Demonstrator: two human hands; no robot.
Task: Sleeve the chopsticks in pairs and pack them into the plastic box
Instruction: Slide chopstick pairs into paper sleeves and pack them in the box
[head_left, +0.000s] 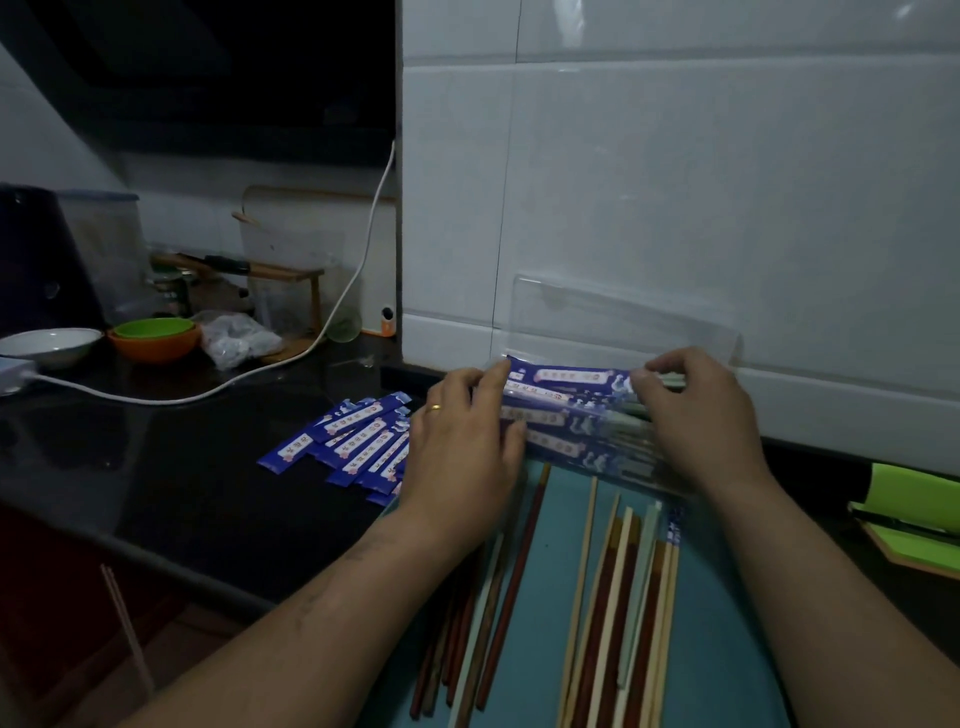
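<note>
Two hands pinch one sleeved pair (566, 375), left hand (467, 431) at the sleeve end, right hand (696, 415) at the bare tips, atop others in the box (649, 322) by the wall. It looks light and stiff, but the paper is slick (sticks may slide out), so gripping both ends suits.

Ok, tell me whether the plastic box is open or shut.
Open. The plastic box has its clear lid raised against the wall tiles; the left hand and right hand hold sleeved chopsticks inside.

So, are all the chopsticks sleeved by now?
No, many bare chopsticks lie loose on the teal mat, while the left hand and right hand grip sleeved pairs.
</note>
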